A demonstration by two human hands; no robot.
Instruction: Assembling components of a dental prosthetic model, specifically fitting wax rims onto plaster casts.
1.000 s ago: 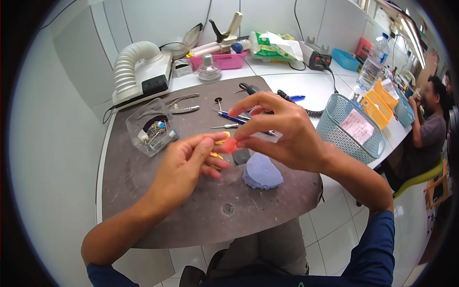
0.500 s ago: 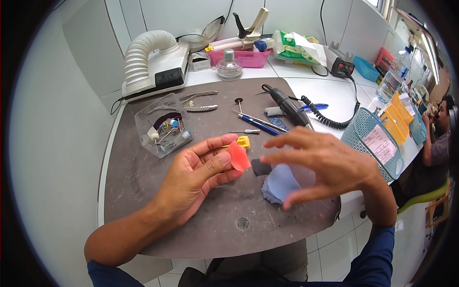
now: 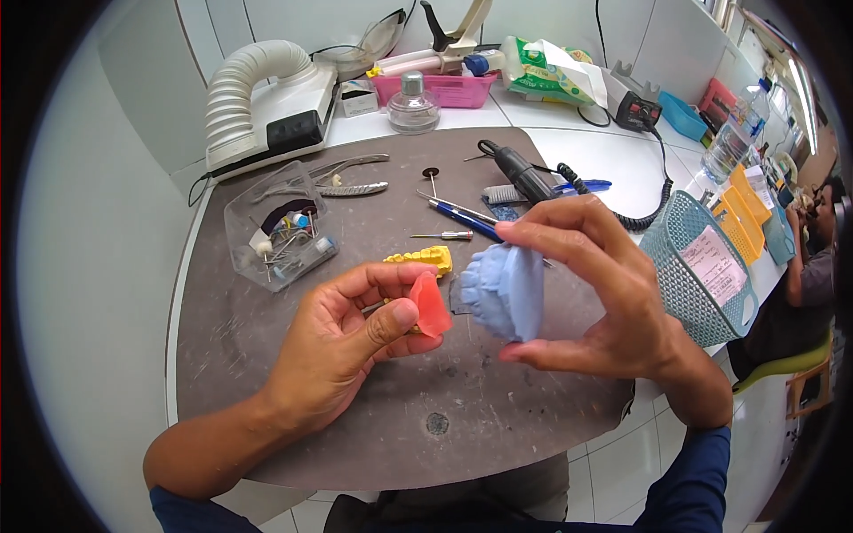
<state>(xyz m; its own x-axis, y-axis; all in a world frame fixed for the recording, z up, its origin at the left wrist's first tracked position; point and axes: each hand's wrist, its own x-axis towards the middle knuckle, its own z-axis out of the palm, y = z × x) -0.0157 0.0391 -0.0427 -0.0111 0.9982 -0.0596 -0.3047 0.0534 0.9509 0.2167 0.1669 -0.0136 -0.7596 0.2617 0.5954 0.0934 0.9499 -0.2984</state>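
Between the thumb and fingers of my left hand [image 3: 346, 329] is a thin, curved pink denture base plate [image 3: 432, 305]. My right hand [image 3: 617, 293] grips a light-blue dental cast [image 3: 505, 291] by its edges, thumb below and fingers above. The cast is lifted and tilted on its side, its teeth facing the pink plate; the two are a small gap apart. Beyond my left fingers lies a yellow dental cast [image 3: 432, 257], partly hidden by that hand. A dark grey flat piece [image 3: 458, 298] shows beside the blue cast.
On the brown mat [image 3: 293, 426] are a clear box of burs [image 3: 280, 231], pliers [image 3: 355, 188], a small screwdriver [image 3: 444, 235], a blue pen [image 3: 466, 220] and a black handpiece [image 3: 522, 173]. A white suction hose [image 3: 258, 75] stands back left, a teal basket [image 3: 697, 275] right.
My right hand has closed on the light-blue cast, raised it off the mat and turned it on its side. My left hand still holds the pink plate. The view has shifted slightly.
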